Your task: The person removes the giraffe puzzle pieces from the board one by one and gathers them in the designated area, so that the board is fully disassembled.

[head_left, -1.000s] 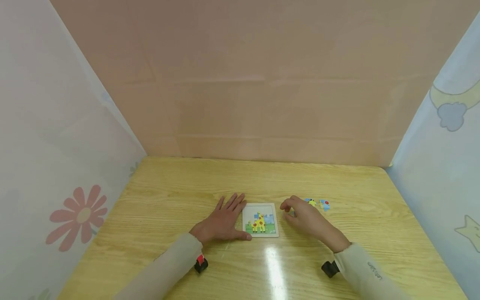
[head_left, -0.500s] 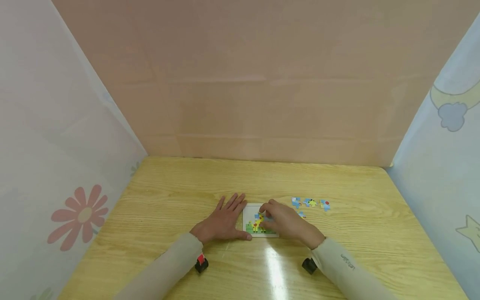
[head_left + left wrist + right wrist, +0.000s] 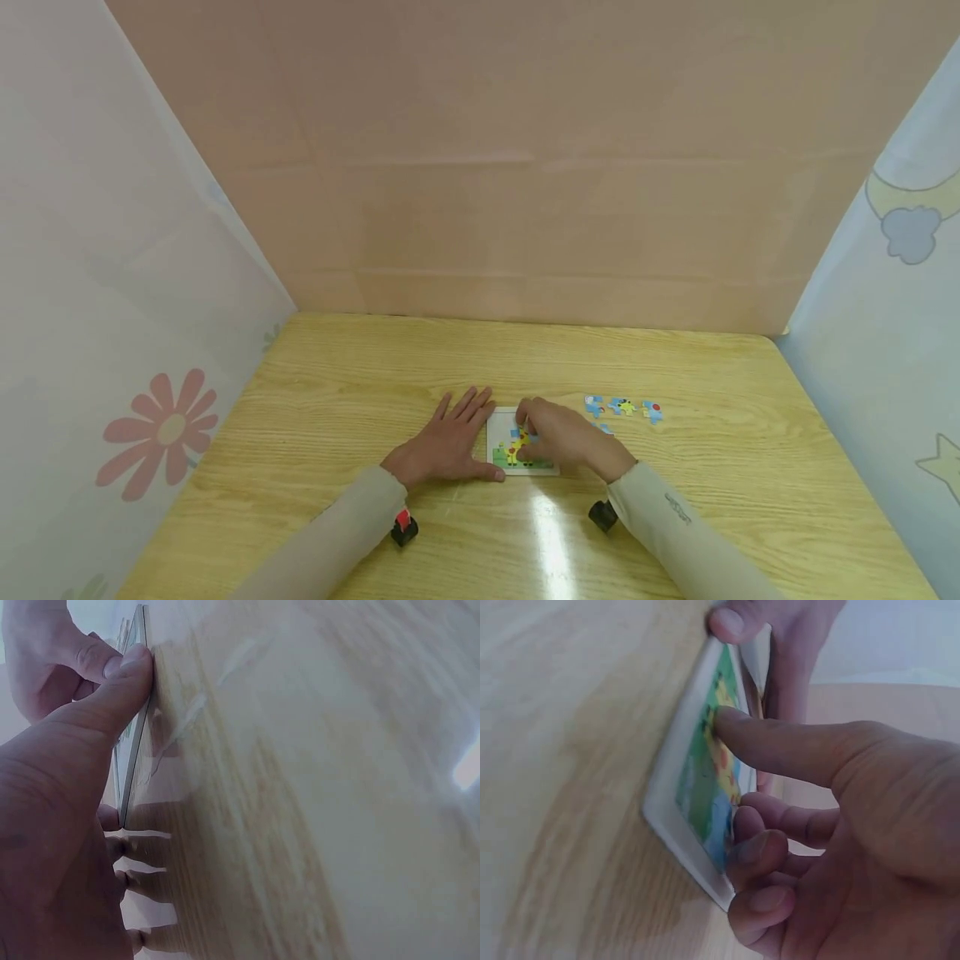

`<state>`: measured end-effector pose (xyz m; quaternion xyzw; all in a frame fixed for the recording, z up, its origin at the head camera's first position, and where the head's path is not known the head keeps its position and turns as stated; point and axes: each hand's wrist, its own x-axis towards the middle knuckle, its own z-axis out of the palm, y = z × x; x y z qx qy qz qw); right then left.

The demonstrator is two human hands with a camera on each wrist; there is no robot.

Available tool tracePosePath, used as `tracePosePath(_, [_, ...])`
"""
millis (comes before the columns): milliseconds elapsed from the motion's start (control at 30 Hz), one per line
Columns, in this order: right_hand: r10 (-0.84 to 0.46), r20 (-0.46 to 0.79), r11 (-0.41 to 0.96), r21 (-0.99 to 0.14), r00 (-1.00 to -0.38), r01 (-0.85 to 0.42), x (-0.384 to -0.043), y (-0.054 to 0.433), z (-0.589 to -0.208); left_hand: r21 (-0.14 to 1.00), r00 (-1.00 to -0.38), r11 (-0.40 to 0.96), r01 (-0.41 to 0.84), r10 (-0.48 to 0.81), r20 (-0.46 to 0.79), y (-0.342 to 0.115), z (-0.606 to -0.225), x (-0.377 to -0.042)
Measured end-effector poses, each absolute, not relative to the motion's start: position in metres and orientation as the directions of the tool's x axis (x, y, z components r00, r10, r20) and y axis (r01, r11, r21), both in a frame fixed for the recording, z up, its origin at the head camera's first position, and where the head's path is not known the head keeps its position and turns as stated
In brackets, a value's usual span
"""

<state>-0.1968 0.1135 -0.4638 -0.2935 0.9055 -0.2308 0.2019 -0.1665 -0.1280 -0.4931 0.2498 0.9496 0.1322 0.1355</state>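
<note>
A small square puzzle tray (image 3: pixel 540 474) with a pale rim lies between my hands. A partly assembled giraffe picture (image 3: pixel 513 456) fills its lower part; the upper left is bare white. My left hand (image 3: pixel 442 447) lies spread at the tray's left side, its thumb (image 3: pixel 135 667) on the near corner. Over the right part of the tray is my right hand (image 3: pixel 564 435). Its thumb (image 3: pixel 739 724) touches the giraffe picture, while the other fingers (image 3: pixel 754 851) curl at the picture's far right. I cannot tell whether a piece is under those fingertips.
Right of the tray lie several loose jigsaw pieces, including a yellow-and-blue one (image 3: pixel 622 406) and one with a red dot (image 3: pixel 652 411). Another piece (image 3: pixel 602 428) is partly hidden by the right hand. A brown panel (image 3: pixel 525 208) stands behind the wooden table (image 3: pixel 360 367).
My right hand has moved left from beside the loose pieces to over the tray, uncovering those pieces. In the last half second it has shifted only slightly. The left hand has stayed put.
</note>
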Motion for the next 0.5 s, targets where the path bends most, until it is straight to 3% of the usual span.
tracePosePath(233, [-0.604,-0.282,0.738,-0.55,-0.746,-0.39,-0.2007,0.1117,-0.4618,0.337,-0.838,0.838,0.43,0.509,-0.195,-0.1275,-0.4941,-0.1659])
tracePosePath(500, [-0.589,-0.23,0.72,-0.585,-0.775,-0.373,-0.1997,0.1146,-0.4691,0.331,-0.837,0.836,0.438,0.513,-0.189,-0.1277,-0.4914,-0.1651])
